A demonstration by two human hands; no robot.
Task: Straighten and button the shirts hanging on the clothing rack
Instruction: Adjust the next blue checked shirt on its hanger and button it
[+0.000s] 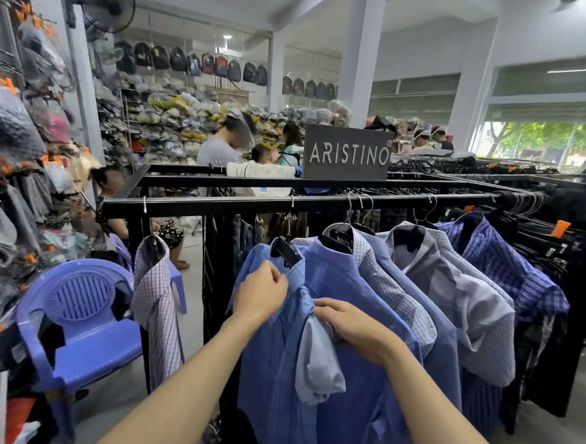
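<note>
Head view: left hand (261, 293) fingers curled, placket below the collar of blue shirt (340, 327) pinched; right hand (350, 326) fingers gripping the front fabric. Shirt hung on black hanger (286, 252) from rack rail (251, 205), beside checked shirts.

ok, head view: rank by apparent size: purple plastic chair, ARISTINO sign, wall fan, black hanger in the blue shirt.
1. purple plastic chair, though it's nearest, so inflated
2. ARISTINO sign
3. wall fan
4. black hanger, mostly hidden by the collar
</note>
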